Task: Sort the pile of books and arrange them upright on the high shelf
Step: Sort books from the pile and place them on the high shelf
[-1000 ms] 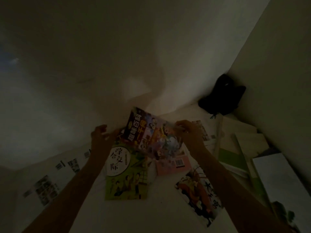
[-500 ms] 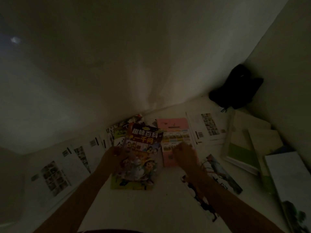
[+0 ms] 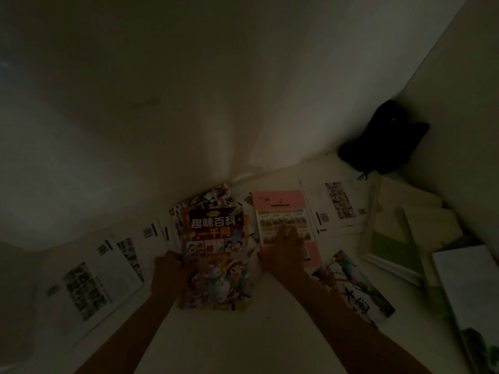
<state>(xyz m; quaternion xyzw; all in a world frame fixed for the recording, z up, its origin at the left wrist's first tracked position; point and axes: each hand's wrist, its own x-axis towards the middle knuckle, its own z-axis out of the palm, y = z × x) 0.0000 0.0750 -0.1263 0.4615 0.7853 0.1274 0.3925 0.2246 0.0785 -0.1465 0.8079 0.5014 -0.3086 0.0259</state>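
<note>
Your left hand grips the left edge of the cartoon book, which lies flat on the white surface atop other books. Your right hand rests with fingers spread and straight on the pink book just beside it (the light is dim). More books lie to the right.

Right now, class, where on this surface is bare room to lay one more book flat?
Bare surface lies near the viewer, between the two forearms, below the cartoon encyclopedia. Crowded: white sheets left, pink booklet under the right hand, stacked books right.
</note>
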